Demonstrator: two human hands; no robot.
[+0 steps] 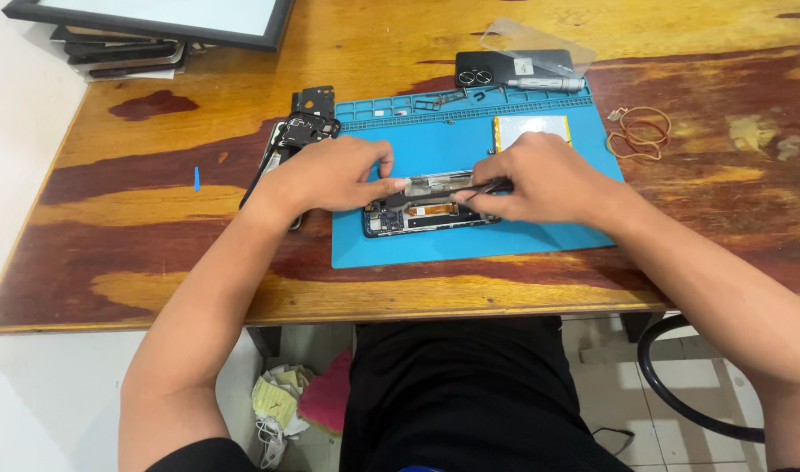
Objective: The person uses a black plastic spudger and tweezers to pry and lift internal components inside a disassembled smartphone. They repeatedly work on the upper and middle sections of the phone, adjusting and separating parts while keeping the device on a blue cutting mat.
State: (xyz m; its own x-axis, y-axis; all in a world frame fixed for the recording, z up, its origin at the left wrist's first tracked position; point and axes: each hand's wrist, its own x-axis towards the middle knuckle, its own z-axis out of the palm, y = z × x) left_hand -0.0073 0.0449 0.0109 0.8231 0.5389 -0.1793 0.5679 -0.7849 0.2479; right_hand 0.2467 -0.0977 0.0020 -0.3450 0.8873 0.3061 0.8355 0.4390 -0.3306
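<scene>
I see a wooden table point(155, 236) with dark red stains, its near edge running across my view; a blue work mat point(470, 245) lies at its middle, a black phone frame point(282, 144) just off the mat's left edge. Rubber bands point(640, 131) lie right of the mat; a stack of dark phones point(124, 54) and a framed white board point(155, 17) sit at the far left; a small blue mark point(196, 178) shows on the wood.

My left hand point(330, 175) steadies the opened black phone with exposed circuit boards point(426, 212) on the blue rubber work mat point(470, 240). My right hand point(544, 179) pinches slim black tweezers point(470, 187) over it. At two o'clock lie tan rubber bands point(640, 133).
</scene>
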